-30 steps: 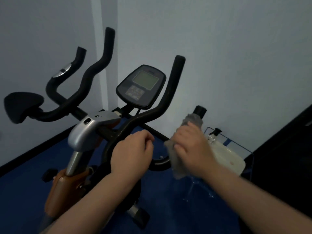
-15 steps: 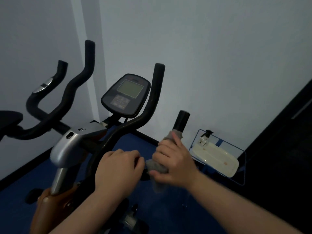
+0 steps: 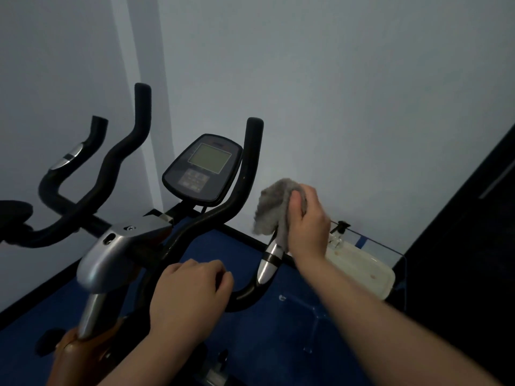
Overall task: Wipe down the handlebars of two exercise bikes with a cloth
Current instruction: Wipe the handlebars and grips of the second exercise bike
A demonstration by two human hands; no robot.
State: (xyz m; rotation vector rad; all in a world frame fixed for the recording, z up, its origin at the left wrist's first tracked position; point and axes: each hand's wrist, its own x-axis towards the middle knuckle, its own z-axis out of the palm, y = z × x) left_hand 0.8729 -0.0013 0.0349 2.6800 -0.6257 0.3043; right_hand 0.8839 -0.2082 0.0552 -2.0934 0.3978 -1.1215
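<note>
Right hand grips a grey cloth, bunched around the top end of the near bike's right handlebar; below the cloth a silver sensor band on that bar shows bare, and the black bar curves down and back toward the stem. Left hand curls around the same bar lower down, near the stem, steadying it; its fingers wrap the black tube. Between the bike's two upright horns sits a dark console with a pale screen; a second bike's handlebars stand further left, near the wall and untouched by either hand. On the blue floor, just beyond the right hand, lies a white tray with a small pump bottle at its far edge. Wiping of the first bike's right bar appears to be under way, the cloth at its tip; the next move likely calls for drawing the cloth down over the silver band and curve, then crossing to the other bars.
</note>
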